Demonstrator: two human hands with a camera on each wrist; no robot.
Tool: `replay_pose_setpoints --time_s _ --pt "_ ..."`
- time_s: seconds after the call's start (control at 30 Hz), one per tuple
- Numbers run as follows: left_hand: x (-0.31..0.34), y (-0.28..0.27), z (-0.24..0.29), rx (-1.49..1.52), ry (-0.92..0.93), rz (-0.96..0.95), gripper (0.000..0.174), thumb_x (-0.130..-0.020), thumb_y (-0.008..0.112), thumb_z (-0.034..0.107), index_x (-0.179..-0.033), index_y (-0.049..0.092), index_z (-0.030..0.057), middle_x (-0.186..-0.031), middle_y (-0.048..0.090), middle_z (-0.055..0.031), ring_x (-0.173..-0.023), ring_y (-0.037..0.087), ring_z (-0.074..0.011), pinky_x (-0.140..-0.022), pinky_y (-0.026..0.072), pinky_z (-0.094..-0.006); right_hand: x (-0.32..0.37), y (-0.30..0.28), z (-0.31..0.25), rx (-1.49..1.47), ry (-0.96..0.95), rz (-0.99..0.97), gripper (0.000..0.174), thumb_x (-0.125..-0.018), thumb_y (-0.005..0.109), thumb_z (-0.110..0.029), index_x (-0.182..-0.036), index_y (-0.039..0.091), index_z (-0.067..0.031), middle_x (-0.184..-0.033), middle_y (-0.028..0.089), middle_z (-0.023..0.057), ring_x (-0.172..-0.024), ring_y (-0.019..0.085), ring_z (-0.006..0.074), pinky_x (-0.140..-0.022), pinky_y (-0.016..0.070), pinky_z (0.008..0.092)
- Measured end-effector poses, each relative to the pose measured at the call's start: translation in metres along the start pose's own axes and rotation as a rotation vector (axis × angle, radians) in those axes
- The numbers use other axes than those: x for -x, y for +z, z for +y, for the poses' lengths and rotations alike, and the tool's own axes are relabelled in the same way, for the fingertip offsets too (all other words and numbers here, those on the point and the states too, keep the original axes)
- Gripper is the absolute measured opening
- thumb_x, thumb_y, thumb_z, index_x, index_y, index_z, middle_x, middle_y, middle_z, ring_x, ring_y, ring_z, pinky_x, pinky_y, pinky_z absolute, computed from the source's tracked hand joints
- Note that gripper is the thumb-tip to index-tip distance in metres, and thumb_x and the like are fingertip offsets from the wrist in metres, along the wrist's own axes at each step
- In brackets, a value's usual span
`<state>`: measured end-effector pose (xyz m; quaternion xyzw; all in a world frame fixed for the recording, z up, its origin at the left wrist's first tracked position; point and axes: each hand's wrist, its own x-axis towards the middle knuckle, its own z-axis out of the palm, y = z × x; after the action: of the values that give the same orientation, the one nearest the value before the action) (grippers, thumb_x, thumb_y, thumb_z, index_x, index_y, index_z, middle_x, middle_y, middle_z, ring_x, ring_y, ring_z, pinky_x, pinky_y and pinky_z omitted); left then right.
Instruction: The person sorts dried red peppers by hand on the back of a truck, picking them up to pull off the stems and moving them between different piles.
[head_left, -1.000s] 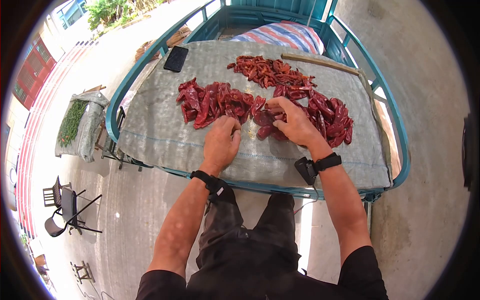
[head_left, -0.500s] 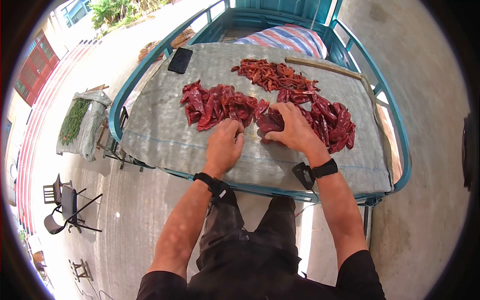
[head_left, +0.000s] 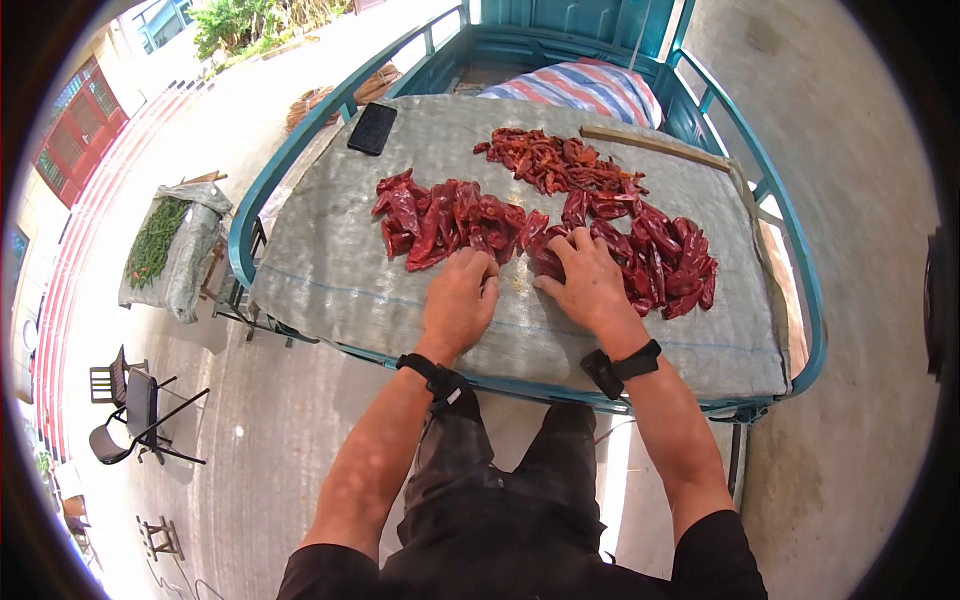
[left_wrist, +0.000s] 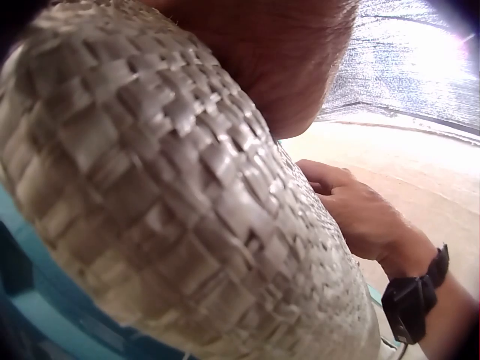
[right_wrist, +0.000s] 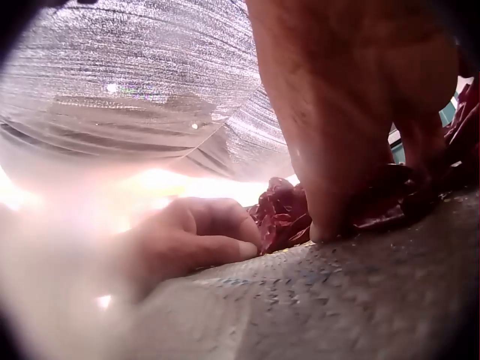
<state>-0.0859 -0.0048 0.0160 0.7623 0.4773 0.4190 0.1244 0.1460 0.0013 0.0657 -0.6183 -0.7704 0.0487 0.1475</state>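
Glossy dried red chilies lie on a woven sack sheet (head_left: 330, 240), in a left pile (head_left: 440, 215) and a right pile (head_left: 665, 260). My left hand (head_left: 460, 300) rests at the near edge of the left pile, fingers bent, the thumb tip close to the index finger in the right wrist view. Whether it pinches a chili I cannot tell. My right hand (head_left: 590, 285) holds chilies (right_wrist: 382, 202) at the left end of the right pile between thumb and bent fingers, the thumb low by the sheet. Woven sheet (left_wrist: 180, 195) fills much of the left wrist view.
Behind the piles lies a heap of smaller, shrivelled chilies (head_left: 560, 160). A phone (head_left: 372, 130) sits at the far left, a wooden stick (head_left: 655, 145) at the far right. Blue truck-bed rails (head_left: 780, 220) surround the sheet. A striped bag (head_left: 585, 90) lies behind.
The right hand has come down onto the chilies and its fingers have closed in, shifting the loose near ones back toward the right pile. The left hand stays by its pile; the view tilts slightly.
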Motion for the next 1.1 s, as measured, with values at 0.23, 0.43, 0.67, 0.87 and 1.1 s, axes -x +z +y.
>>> replay_pose_setpoints --time_s 0.23,0.43,0.67,0.87,1.1 --pt "-0.001 0.0 0.001 0.002 0.007 0.02 0.012 -0.093 0.073 0.007 -0.103 0.067 0.0066 -0.1 0.067 -0.013 -0.099 0.068 -0.0378 -0.085 0.0536 -0.0501 -0.004 0.007 0.001 -0.055 0.002 0.11 0.06 -0.089 0.094 -0.029 -0.141 0.068 -0.0119 -0.137 0.062 0.016 -0.128 0.063 0.0427 -0.107 0.0586 0.0539" --pt "0.0 0.0 0.001 -0.003 0.002 0.006 0.013 -0.093 0.072 0.008 -0.105 0.067 0.007 -0.102 0.067 -0.0128 -0.102 0.068 -0.0384 -0.087 0.0542 -0.0507 -0.011 0.02 0.009 -0.195 -0.154 0.102 0.064 -0.088 0.093 -0.019 -0.145 0.064 -0.0109 -0.139 0.063 0.0185 -0.127 0.062 0.0458 -0.109 0.0563 0.0533" --pt "0.0 -0.003 0.004 -0.024 0.004 0.002 0.017 -0.093 0.073 0.009 -0.109 0.069 0.0066 -0.111 0.067 -0.013 -0.111 0.065 -0.0385 -0.093 0.0542 -0.0507 -0.034 0.042 0.007 -0.334 -0.103 0.221 0.064 -0.083 0.092 -0.007 -0.141 0.064 -0.0107 -0.14 0.064 0.0204 -0.127 0.062 0.0479 -0.11 0.054 0.0539" --pt "-0.002 0.0 0.002 -0.068 0.033 0.053 0.022 -0.089 0.074 0.007 -0.109 0.068 0.0052 -0.113 0.066 -0.0142 -0.112 0.064 -0.0401 -0.097 0.0528 -0.0506 -0.061 0.054 -0.014 -0.462 -0.172 0.223 0.061 -0.085 0.09 -0.007 -0.14 0.064 -0.0076 -0.138 0.065 0.0227 -0.129 0.062 0.0481 -0.112 0.0529 0.0542" --pt "-0.002 0.003 0.001 -0.133 0.02 0.084 0.027 -0.086 0.075 0.004 -0.112 0.067 0.0037 -0.116 0.066 -0.0159 -0.115 0.062 -0.0412 -0.101 0.0503 -0.0517 -0.085 0.072 -0.037 -0.438 -0.177 0.229 0.056 -0.098 0.082 -0.022 -0.148 0.062 -0.0051 -0.147 0.064 0.0247 -0.133 0.061 0.0499 -0.115 0.0516 0.0545"
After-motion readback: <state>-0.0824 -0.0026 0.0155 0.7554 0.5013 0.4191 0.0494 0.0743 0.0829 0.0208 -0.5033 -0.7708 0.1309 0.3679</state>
